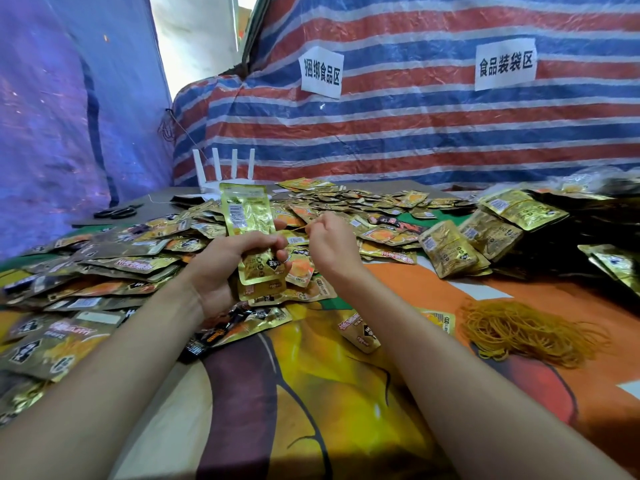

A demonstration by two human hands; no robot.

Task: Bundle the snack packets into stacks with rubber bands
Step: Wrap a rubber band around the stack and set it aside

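Observation:
My left hand point(225, 268) grips an upright stack of gold snack packets point(250, 216) around its middle, above the table. My right hand point(332, 242) sits just to the right of the stack, fingers curled and pinching a thin yellow rubber band point(309, 226) that stretches toward the stack. Loose snack packets point(114, 271) lie in a wide heap across the left and far side of the table. A pile of yellow rubber bands point(519, 329) lies at the right, near my right forearm.
Bundled gold packet stacks point(450, 247) lie piled at the right. A white router point(225, 174) and black scissors point(117, 212) sit at the far left. A striped tarp wall point(415, 133) with two paper signs stands behind. The colourful tablecloth point(311, 393) shows in front.

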